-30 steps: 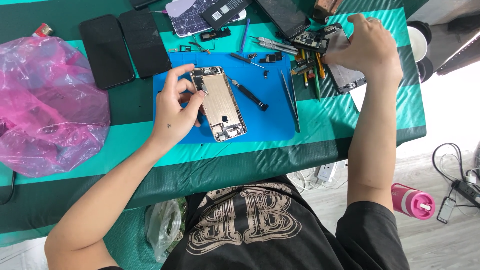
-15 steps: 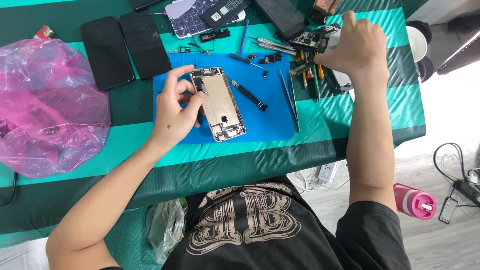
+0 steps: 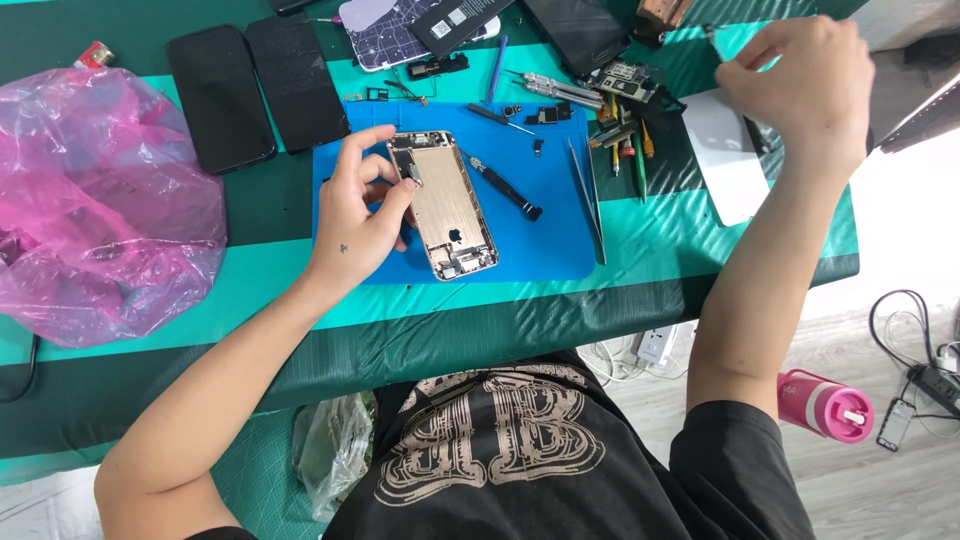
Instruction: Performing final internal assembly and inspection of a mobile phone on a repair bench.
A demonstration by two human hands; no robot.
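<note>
Your left hand (image 3: 362,215) grips the opened gold phone chassis (image 3: 447,205) on the blue mat (image 3: 545,230). Your right hand (image 3: 800,85), at two o'clock, pinches a small dark part (image 3: 712,36).

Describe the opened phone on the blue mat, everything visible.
The opened phone is a gold-toned metal shell lying flat, inside up, on the blue mat, tilted slightly. Its screen is off; dark components sit at the top end, small parts at the bottom. The left hand touches its upper left edge.
</note>
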